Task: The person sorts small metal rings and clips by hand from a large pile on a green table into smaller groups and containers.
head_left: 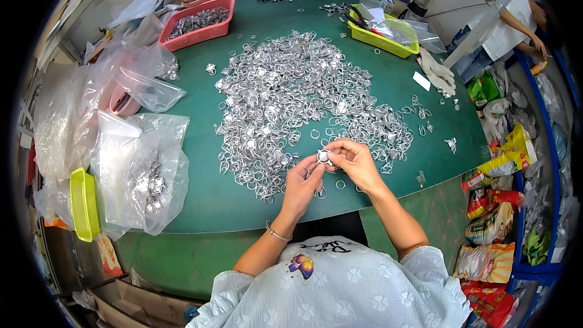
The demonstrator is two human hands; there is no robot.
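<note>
Between both hands, over the near edge of a large heap, is a small silvery metal piece (pixel 323 157) with a round pale face. My right hand (pixel 359 165) pinches it between thumb and fingers. On its left side, the closed fingers of my left hand (pixel 300 187) grip it too, and their tips are partly hidden. The heap of silvery metal rings (pixel 285 94) spreads over the green table (pixel 194 188) just beyond my hands. A few loose rings (pixel 340 184) lie right beside my fingers.
Left stand a red basket (pixel 228 21) of metal parts, clear plastic bags (pixel 176 146) and a yellow-green tray (pixel 84 203). At the far right are a lime basket (pixel 388 45) with tools and a glove (pixel 437 73). Other people work beyond and right; a blue shelf (pixel 540 276) holds packages.
</note>
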